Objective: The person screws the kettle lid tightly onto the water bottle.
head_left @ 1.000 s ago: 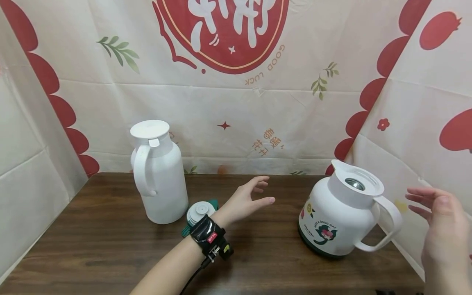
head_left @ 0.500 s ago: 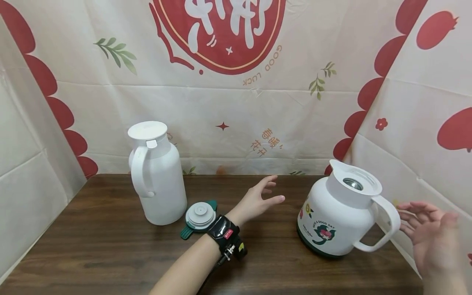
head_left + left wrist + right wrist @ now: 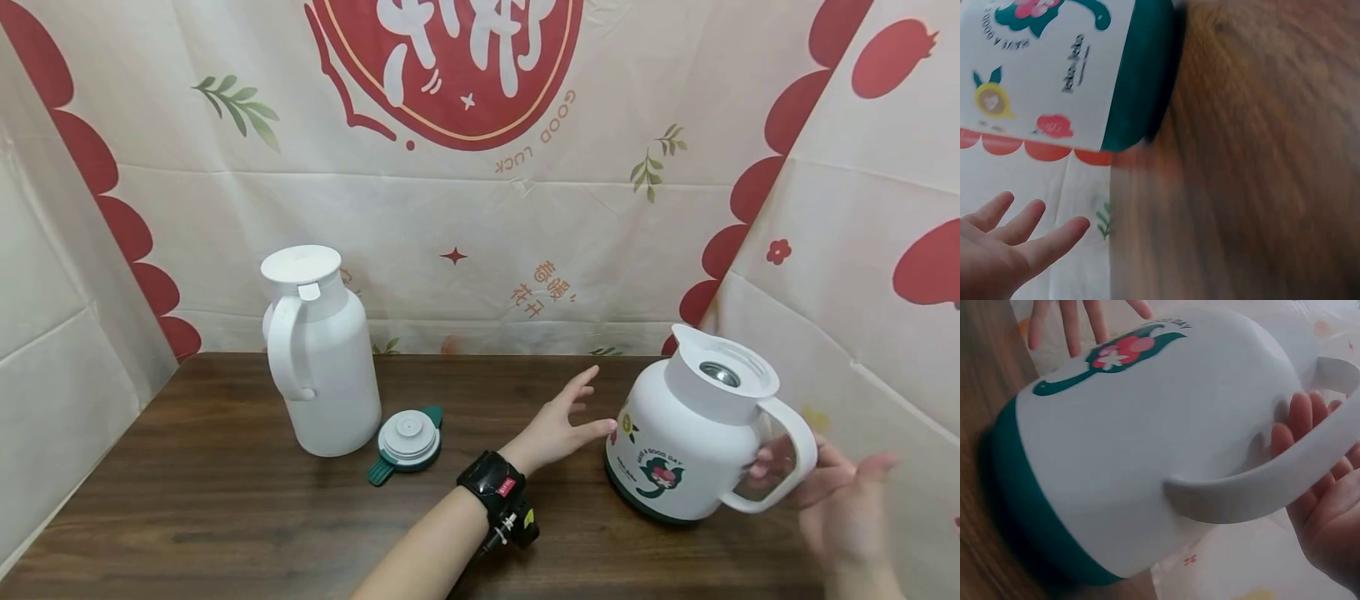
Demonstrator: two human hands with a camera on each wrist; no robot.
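A squat white jug [image 3: 675, 450] with a dark green base and printed fruit stands on the wooden table at the right, its top uncovered with a metal-lined hole. My right hand [image 3: 843, 508] has its fingers passed through the loop of the handle [image 3: 1254, 490], not curled closed on it; the palm faces up. At the jug's left side, my left hand [image 3: 558, 429] is spread, thumb near the printed wall; whether it touches is unclear. In the left wrist view that hand [image 3: 1022, 250] holds nothing beside the jug [image 3: 1041, 75].
A tall white lidded jug [image 3: 330, 375] stands at the left, handle toward the front left. Beside it on the table [image 3: 225, 500] lies a round grey-and-green stopper [image 3: 408, 439]. A printed cloth [image 3: 450, 225] hangs behind and at both sides.
My left hand has moved right, up to the jug's side. My right hand has come in leftward and its fingers have entered the handle loop. Both jugs and the stopper stay put.
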